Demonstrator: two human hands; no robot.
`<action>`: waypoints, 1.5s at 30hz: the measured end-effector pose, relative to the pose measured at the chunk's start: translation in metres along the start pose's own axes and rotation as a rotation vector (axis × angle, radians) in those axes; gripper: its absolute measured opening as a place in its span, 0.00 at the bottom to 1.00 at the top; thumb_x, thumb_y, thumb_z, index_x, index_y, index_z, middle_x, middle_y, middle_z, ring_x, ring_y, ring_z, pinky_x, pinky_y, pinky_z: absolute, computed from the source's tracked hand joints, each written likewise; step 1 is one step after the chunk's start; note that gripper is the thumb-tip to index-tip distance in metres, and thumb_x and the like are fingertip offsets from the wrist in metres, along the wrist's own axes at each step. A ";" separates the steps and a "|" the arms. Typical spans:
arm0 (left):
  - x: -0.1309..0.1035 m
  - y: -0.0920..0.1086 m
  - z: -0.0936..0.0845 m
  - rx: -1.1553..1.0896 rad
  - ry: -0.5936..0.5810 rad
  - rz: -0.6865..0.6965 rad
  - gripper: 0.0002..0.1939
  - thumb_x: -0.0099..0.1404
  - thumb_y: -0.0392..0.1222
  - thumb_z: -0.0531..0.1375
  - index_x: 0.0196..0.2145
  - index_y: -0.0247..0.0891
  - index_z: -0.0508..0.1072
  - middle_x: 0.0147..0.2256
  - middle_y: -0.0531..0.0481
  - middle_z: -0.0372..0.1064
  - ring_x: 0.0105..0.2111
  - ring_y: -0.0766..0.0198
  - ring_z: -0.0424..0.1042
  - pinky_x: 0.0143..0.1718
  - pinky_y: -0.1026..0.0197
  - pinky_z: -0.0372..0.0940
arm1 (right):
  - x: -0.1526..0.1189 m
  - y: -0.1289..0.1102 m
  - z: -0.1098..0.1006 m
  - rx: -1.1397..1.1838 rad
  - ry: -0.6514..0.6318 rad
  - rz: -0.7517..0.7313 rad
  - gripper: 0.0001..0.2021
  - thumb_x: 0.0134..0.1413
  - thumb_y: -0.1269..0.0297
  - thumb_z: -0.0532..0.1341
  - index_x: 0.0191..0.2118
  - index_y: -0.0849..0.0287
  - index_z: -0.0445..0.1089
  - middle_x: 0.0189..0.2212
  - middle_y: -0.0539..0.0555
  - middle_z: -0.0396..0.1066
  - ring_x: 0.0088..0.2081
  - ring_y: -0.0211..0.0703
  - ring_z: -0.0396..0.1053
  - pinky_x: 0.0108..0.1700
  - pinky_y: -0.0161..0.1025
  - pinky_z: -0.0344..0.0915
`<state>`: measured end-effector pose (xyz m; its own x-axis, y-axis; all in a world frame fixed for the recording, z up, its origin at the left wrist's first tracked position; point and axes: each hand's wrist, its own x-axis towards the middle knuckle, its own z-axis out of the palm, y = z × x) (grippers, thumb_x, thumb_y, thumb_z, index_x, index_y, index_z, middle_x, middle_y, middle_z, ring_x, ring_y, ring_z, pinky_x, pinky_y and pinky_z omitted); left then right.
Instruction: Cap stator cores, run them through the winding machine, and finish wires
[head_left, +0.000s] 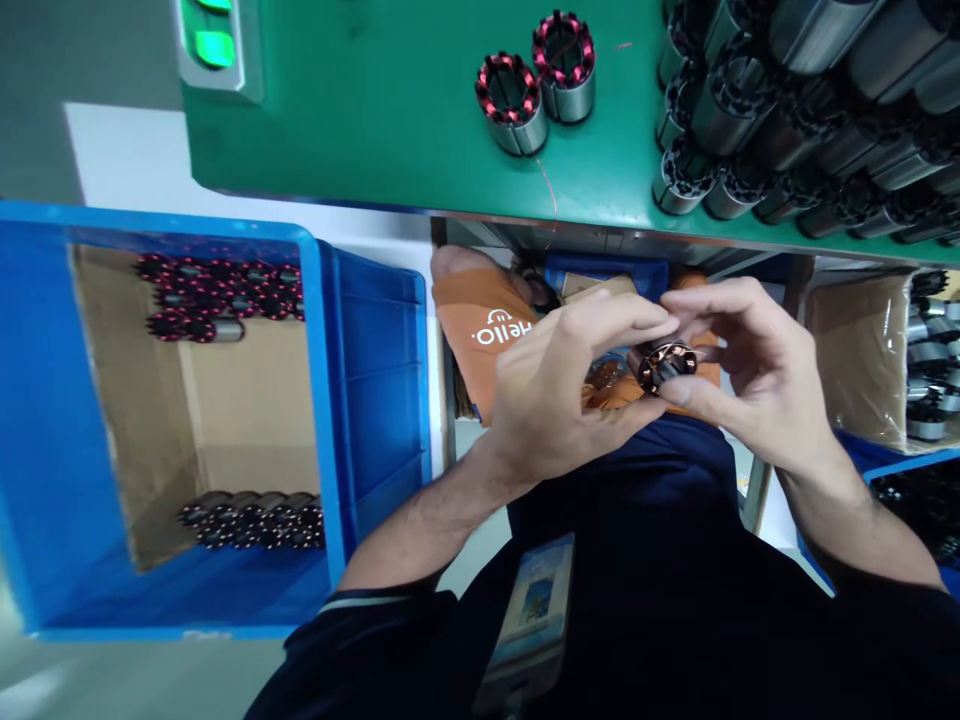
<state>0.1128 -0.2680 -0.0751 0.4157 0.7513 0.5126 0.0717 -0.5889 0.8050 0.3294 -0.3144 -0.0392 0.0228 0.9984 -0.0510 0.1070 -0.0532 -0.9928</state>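
Between the fingertips of both hands is a small motor stator [666,366] wound with copper wire, its ring end turned toward me. My left hand [570,375] pinches it from the left, thumb below and fingers above. From the right, my right hand [757,365] grips the same stator with thumb and fingers. Fingers cover much of its sides. Beyond them on the green table stand two finished-looking stators, one with red windings [514,108] and another [566,70] touching it, both upright.
Rows of bare metal stators [735,100] are stacked at the table's right. A blue crate [322,420] on the left holds wound stators along cardboard. On the right stands a cardboard-lined box [859,360] of metal parts. A box with green buttons [217,50] sits at the table's left corner.
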 end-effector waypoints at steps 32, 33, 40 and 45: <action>0.016 0.006 0.012 0.117 0.158 0.037 0.23 0.80 0.62 0.73 0.57 0.45 0.73 0.49 0.44 0.77 0.52 0.52 0.79 0.54 0.50 0.82 | -0.018 0.005 0.029 0.243 0.162 0.127 0.15 0.66 0.47 0.83 0.54 0.38 0.90 0.41 0.50 0.87 0.42 0.49 0.85 0.48 0.49 0.89; 0.014 0.003 0.013 0.168 0.168 0.086 0.24 0.80 0.63 0.72 0.57 0.44 0.73 0.49 0.43 0.76 0.51 0.52 0.79 0.52 0.51 0.82 | -0.020 0.009 0.032 0.292 0.151 0.139 0.16 0.65 0.48 0.84 0.56 0.37 0.91 0.43 0.50 0.88 0.44 0.49 0.86 0.50 0.48 0.89; 0.005 -0.005 0.013 0.260 0.043 0.085 0.21 0.77 0.59 0.74 0.60 0.51 0.77 0.52 0.42 0.79 0.51 0.47 0.82 0.50 0.48 0.80 | -0.023 0.018 0.035 0.327 0.216 0.192 0.10 0.65 0.45 0.83 0.47 0.38 0.93 0.42 0.50 0.89 0.42 0.46 0.85 0.47 0.45 0.88; 0.004 -0.003 0.014 0.266 0.045 0.116 0.15 0.80 0.49 0.71 0.59 0.47 0.78 0.49 0.42 0.77 0.49 0.51 0.79 0.49 0.50 0.78 | -0.017 0.010 0.018 0.283 0.135 0.112 0.04 0.67 0.55 0.84 0.44 0.38 0.92 0.44 0.49 0.89 0.45 0.45 0.86 0.49 0.45 0.87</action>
<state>0.1264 -0.2675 -0.0799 0.3950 0.6833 0.6140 0.2639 -0.7246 0.6366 0.3123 -0.3317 -0.0502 0.1526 0.9744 -0.1651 -0.1835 -0.1363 -0.9735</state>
